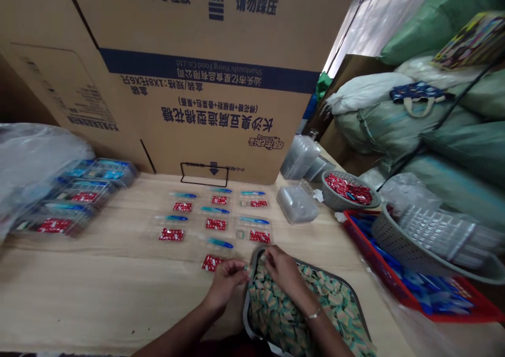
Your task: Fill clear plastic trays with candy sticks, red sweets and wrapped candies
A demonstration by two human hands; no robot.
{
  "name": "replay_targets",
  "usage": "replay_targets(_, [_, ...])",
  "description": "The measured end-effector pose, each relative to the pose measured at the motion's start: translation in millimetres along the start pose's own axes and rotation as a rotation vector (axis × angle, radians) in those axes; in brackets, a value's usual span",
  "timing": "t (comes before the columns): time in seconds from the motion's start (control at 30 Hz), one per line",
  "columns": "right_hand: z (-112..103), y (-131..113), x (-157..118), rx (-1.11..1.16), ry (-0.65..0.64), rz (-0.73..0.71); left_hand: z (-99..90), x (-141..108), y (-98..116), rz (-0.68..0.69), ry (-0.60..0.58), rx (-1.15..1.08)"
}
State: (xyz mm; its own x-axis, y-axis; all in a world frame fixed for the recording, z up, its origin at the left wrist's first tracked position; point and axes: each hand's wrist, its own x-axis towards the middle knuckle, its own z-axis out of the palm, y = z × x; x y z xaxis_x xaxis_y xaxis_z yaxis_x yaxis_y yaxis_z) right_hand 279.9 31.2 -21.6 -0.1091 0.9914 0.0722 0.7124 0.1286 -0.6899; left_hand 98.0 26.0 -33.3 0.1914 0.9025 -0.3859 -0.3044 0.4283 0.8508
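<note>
My left hand [228, 282] is closed in a pinch on a small green-and-tan piece [247, 268] at the left rim of a grey tray [245, 309]. Many such green-and-tan pieces [276, 315] fill that tray. Over its far left corner is my right hand [286, 273], fingers pinched together around what looks like another pale piece. Left of the tray, clear plastic trays stand in rows, each with a blue pen-like item [220, 243] and a red patterned packet [212, 263]. Two of them, on the right side, also hold a green-and-tan piece [240, 234].
A large cardboard box [221, 152] stands at the back. Packed clear trays [94, 189] are stacked at left. At right are stacked empty trays [298, 204], a grey basket [355, 202] of red packets, and a red bin [453, 315] of blue items under another basket [418, 252].
</note>
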Motion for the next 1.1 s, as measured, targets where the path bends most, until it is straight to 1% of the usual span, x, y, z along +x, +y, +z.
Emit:
replay_targets(0.1, [11.0, -12.8, -10.9, 0.383, 0.085, 0.06, 2.9, 1.9, -0.3, 0.063, 0.014, -0.039])
replay_targets(0.17, [22.0, -23.6, -15.9, 0.528, 0.099, 0.085, 5.0, 3.1, -0.4, 0.094, 0.003, -0.07])
replay_targets(0.27, [35.1, -34.8, -18.8, 0.581, 0.108, 0.117, 4.8, 2.8, 0.8, 0.089, 0.007, -0.103])
replay_targets(0.33, [39.1, -38.5, -18.9, 0.583, 0.089, 0.129, 1.3, -0.1, 3.2, 0.06, 0.022, -0.102])
replay_targets(0.4, [40.9, -41.6, -18.5, 0.564, 0.083, 0.127, -4.9, -5.0, 6.0, 0.046, 0.006, -0.085])
replay_targets(0.5, [45.1, -49.4, -16.6, 0.48, 0.084, 0.067, -19.0, -14.7, 7.6, 0.089, -0.038, -0.061])
replay_targets(0.57, [51.1, -57.7, -14.1, 0.425, 0.014, 0.021, -31.6, -22.3, 5.6, 0.126, -0.029, -0.039])
replay_targets(0.67, [63.9, -73.2, -10.0, 0.412, -0.18, 0.01, -53.4, -35.9, 2.0, 0.168, 0.048, 0.01])
replay_targets(0.73, [72.8, -83.6, -5.7, 0.404, -0.257, -0.003, -68.5, -44.6, 3.6, 0.204, 0.08, 0.054])
replay_targets(0.8, [81.1, -92.2, 2.5, 0.399, -0.295, -0.04, -84.3, -49.3, 10.6, 0.246, 0.092, 0.172])
replay_targets(0.83, [85.4, -95.6, 8.7, 0.404, -0.309, -0.058, -92.6, -49.3, 15.8, 0.284, 0.12, 0.272])
replay_targets(0.9, [95.1, -100.8, 24.6, 0.424, -0.32, -0.074, -109.6, -43.7, 27.2, 0.405, 0.229, 0.517])
replay_targets(0.97, [107.0, -104.6, 42.0, 0.386, -0.29, -0.076, -125.6, -32.7, 36.2, 0.536, 0.327, 0.735])
replay_targets(1.0, [113.5, -106.1, 49.5, 0.342, -0.271, -0.079, -132.5, -26.7, 38.5, 0.577, 0.328, 0.823])
replay_targets(1.1, [129.9, -108.2, 61.6, 0.2, -0.232, -0.097, -146.5, -13.4, 36.8, 0.617, 0.216, 1.038])
